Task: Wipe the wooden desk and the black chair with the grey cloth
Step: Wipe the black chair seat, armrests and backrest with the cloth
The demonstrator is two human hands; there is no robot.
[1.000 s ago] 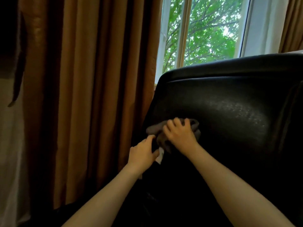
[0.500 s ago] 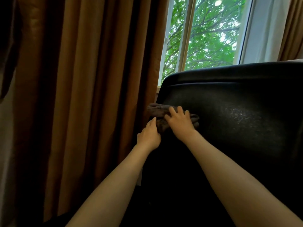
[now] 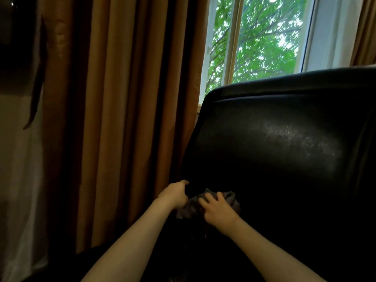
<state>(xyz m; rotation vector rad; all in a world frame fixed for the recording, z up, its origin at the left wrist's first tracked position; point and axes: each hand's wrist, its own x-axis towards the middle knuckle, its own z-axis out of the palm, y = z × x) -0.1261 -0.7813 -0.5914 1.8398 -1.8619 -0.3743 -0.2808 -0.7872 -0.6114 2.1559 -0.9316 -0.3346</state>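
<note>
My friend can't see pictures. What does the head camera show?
A right hand presses a grey cloth on a black chair back while the left hand grips its edge. Brown curtains and a window stand behind.

Grey cloth [image 3: 192,206] bunched (creased) against black chair [image 3: 284,159] backrest
</note>
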